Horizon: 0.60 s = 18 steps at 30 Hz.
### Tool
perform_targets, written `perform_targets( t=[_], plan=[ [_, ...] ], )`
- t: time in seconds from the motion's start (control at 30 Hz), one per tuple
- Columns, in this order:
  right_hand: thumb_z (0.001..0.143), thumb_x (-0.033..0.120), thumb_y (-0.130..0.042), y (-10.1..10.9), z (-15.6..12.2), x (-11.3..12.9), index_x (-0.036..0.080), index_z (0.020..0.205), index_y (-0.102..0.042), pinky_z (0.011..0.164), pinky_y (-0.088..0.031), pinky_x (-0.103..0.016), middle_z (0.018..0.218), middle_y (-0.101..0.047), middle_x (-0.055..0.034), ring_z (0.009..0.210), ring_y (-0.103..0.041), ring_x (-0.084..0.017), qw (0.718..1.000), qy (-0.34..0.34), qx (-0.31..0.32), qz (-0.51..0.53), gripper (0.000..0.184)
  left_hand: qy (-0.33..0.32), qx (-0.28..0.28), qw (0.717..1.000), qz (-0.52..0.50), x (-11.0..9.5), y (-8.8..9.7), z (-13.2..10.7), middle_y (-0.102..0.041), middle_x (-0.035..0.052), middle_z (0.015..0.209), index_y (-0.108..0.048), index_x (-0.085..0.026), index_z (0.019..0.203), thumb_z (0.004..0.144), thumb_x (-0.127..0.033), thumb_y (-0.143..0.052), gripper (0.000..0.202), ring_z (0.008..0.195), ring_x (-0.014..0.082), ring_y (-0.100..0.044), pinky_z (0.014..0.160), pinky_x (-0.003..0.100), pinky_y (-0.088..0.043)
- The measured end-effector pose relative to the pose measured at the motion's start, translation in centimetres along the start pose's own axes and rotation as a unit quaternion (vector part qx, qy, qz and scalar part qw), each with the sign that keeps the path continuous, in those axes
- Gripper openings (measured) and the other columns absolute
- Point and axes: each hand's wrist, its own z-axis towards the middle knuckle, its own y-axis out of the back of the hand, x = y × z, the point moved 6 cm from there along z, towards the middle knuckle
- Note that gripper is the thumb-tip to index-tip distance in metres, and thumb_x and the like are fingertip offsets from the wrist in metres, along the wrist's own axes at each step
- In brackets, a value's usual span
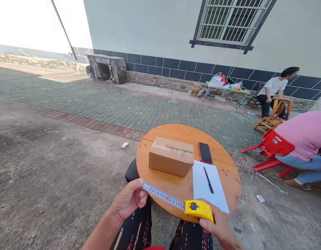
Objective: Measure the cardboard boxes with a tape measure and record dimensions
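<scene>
My left hand (129,199) pinches the free end of a measuring tape between thumb and fingers. In my right hand (216,222) is the yellow tape measure case (199,209), with a black button on top. A short length of white blade (164,196) runs between the two hands, over the near edge of the round wooden table (173,130). Just beyond the blade sits a closed cardboard box (170,158), its top seam taped. To its right lie a white sheet of paper (200,187), a black pen (208,180) on it, and a phone (205,152) with a red edge.
A black seat (131,171) shows under the table's left side. On the right, a person in pink (303,135) sits on a red plastic chair (276,147). Farther back, another person is beside a wooden chair (276,113), near a cluttered folding table (228,88).
</scene>
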Motion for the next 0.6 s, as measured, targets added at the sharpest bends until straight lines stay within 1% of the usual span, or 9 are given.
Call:
perform_targets(
  t=[0.1,0.2,0.27,0.37,0.4,0.47,0.5,0.53,0.6],
  plan=[
    [0.069,0.060,-0.067,3.3,-0.6,1.0,0.023,0.113,-0.067,0.077,-0.050,-0.037,0.102,-0.071,-0.0076,0.092,-0.063,-0.030,0.999,0.007,-0.033,-0.035,0.057,-0.024,0.013,0.996,0.081,-3.7,-0.5,0.0,-0.044,-0.0070,0.049,-0.048,-0.019,0.061,0.061,-0.050,-0.083,0.046,0.040,0.0068,-0.043,0.040,0.020,-0.033],
    [0.069,0.056,-0.069,4.9,-0.2,2.3,0.023,0.111,-0.068,0.081,-0.050,-0.039,0.105,-0.072,-0.0081,0.097,-0.063,-0.032,0.995,0.027,-0.069,-0.061,0.054,-0.063,0.006,0.974,0.215,-6.4,-1.2,0.8,-0.048,-0.0052,0.053,-0.048,-0.019,0.062,0.062,-0.056,-0.077,0.048,0.043,0.0081,-0.045,0.042,0.022,-0.036],
    [0.070,0.055,-0.070,5.8,0.7,3.2,0.021,0.107,-0.068,0.076,-0.051,-0.037,0.098,-0.072,-0.0078,0.090,-0.064,-0.029,0.992,0.031,-0.108,-0.065,0.051,-0.088,-0.010,0.956,0.278,-8.1,-1.7,2.0,-0.051,-0.0036,0.053,-0.050,-0.018,0.062,0.064,-0.056,-0.075,0.046,0.044,0.0082,-0.047,0.044,0.022,-0.037],
    [0.073,0.053,-0.070,7.4,2.9,5.3,0.019,0.104,-0.066,0.061,-0.049,-0.032,0.083,-0.070,-0.0049,0.069,-0.059,-0.021,0.982,0.037,-0.176,-0.051,0.046,-0.111,-0.036,0.935,0.334,-11.3,-2.5,5.1,-0.056,-0.0012,0.054,-0.054,-0.016,0.061,0.067,-0.049,-0.074,0.040,0.046,0.0084,-0.050,0.045,0.021,-0.036],
    [0.074,0.052,-0.070,8.0,3.9,6.4,0.019,0.104,-0.065,0.058,-0.047,-0.030,0.081,-0.068,-0.0038,0.065,-0.056,-0.019,0.978,0.046,-0.200,-0.045,0.045,-0.117,-0.046,0.927,0.353,-12.4,-2.7,6.3,-0.057,-0.0006,0.055,-0.055,-0.015,0.060,0.069,-0.047,-0.074,0.038,0.047,0.0087,-0.051,0.044,0.021,-0.035],
    [0.073,0.050,-0.072,9.2,5.8,8.7,0.020,0.105,-0.063,0.059,-0.047,-0.029,0.084,-0.068,-0.0031,0.067,-0.055,-0.017,0.966,0.077,-0.243,-0.035,0.045,-0.116,-0.070,0.911,0.390,-14.5,-3.0,8.9,-0.059,-0.0001,0.058,-0.058,-0.014,0.063,0.076,-0.043,-0.071,0.034,0.048,0.0092,-0.053,0.044,0.021,-0.036],
    [0.071,0.049,-0.074,9.7,6.9,9.7,0.021,0.105,-0.062,0.060,-0.047,-0.029,0.088,-0.068,-0.0032,0.069,-0.056,-0.017,0.964,0.087,-0.250,-0.029,0.046,-0.110,-0.083,0.903,0.407,-15.3,-3.0,10.2,-0.060,0.0002,0.061,-0.060,-0.013,0.067,0.080,-0.041,-0.069,0.032,0.051,0.0097,-0.055,0.046,0.021,-0.039],
    [0.069,0.048,-0.076,10.1,8.0,10.7,0.021,0.106,-0.061,0.062,-0.048,-0.029,0.092,-0.068,-0.0039,0.072,-0.058,-0.018,0.962,0.092,-0.256,-0.019,0.047,-0.101,-0.094,0.896,0.422,-15.9,-2.9,11.4,-0.063,0.0013,0.069,-0.063,-0.012,0.076,0.085,-0.039,-0.067,0.029,0.057,0.0109,-0.058,0.051,0.022,-0.044],
    [0.068,0.046,-0.075,10.7,10.1,12.0,0.023,0.107,-0.060,0.061,-0.047,-0.030,0.096,-0.068,-0.0046,0.076,-0.060,-0.020,0.963,0.088,-0.256,-0.013,0.048,-0.077,-0.110,0.884,0.447,-16.4,-2.6,13.4,-0.066,0.0050,0.094,-0.064,-0.012,0.101,0.092,-0.037,-0.062,0.027,0.077,0.0152,-0.064,0.067,0.030,-0.054]
  ],
)
